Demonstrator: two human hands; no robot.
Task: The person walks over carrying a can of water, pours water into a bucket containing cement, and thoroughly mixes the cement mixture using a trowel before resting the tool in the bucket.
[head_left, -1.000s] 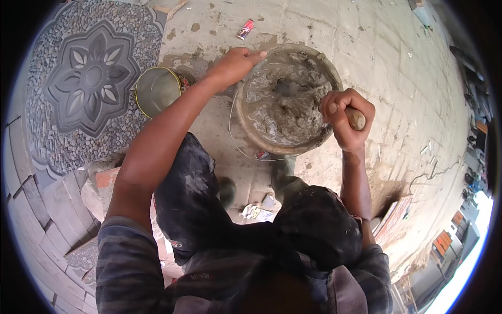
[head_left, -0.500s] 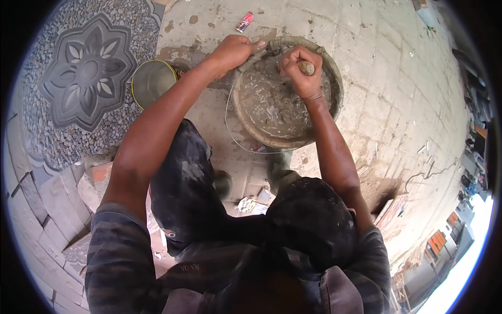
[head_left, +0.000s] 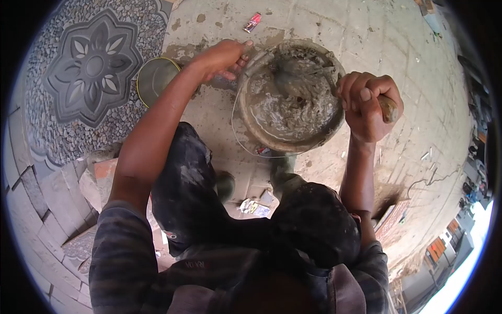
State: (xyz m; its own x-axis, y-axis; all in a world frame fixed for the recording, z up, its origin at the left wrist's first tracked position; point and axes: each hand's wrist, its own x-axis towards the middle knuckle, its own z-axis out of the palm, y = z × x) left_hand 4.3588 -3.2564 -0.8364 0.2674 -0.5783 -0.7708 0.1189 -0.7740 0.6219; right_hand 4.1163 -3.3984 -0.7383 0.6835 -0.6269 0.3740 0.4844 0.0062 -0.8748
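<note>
A round bucket (head_left: 250, 127) of wet grey mortar (head_left: 269, 112) stands on the paving in front of my boots. My right hand (head_left: 368, 104) is wrapped round the wooden handle of a trowel (head_left: 388, 109), just beyond the bucket's right rim. The trowel's blade appears smeared by motion and coated with mortar, so its outline is hard to make out. Beside the left rim, my left hand (head_left: 224, 57) holds nothing, its fingers apart. A thin wire handle (head_left: 236, 131) hangs down the bucket's near left side.
A smaller yellow-rimmed pail (head_left: 154, 81) stands left of the bucket, partly behind my left forearm. Further left lies a pebbled panel with a grey flower relief (head_left: 94, 67). A red crumpled packet (head_left: 252, 22) lies beyond the bucket, and litter (head_left: 254, 208) lies between my boots.
My right hand has moved right with the trowel, from over the mortar to outside the rim. My left hand has come off the rim and its fingers have spread. The mortar's surface is stirred up.
</note>
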